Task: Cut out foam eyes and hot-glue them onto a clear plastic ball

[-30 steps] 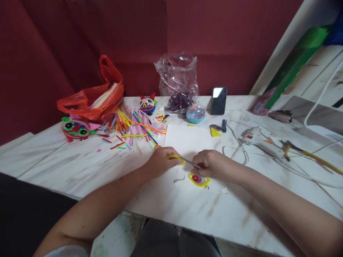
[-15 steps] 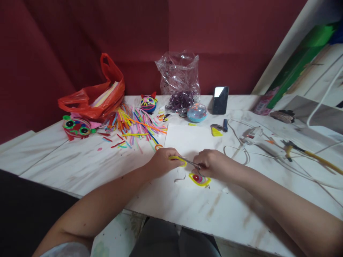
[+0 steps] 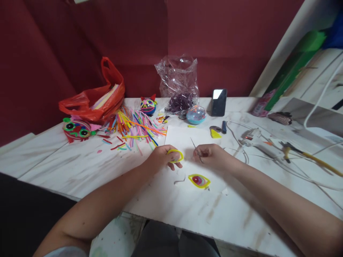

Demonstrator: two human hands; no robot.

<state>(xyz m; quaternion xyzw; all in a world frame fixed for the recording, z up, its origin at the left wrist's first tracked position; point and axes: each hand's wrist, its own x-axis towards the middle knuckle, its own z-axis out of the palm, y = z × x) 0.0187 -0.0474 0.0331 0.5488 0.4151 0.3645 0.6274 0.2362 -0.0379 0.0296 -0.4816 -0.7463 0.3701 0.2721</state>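
Note:
My left hand pinches a small eye-shaped piece with a yellow outline above the white paper. A short way to its right, my right hand is closed around a pair of scissors, with the thin blades pointing up and left, apart from the yellow piece. Below the hands lies a finished-looking eye shape with a yellow rim and a red and pink middle. Small paper scraps lie to the left of that eye.
Pipe cleaners spread at the left by a red plastic bag and a decorated ball face. At the back stand a clear bag, a clear dome and a phone. A glue gun, cables and pliers lie right.
The scissors have come away from the yellow-rimmed piece and turned upward. My left hand has tilted the piece, so its outline faces the camera; the eye on the table is now uncovered.

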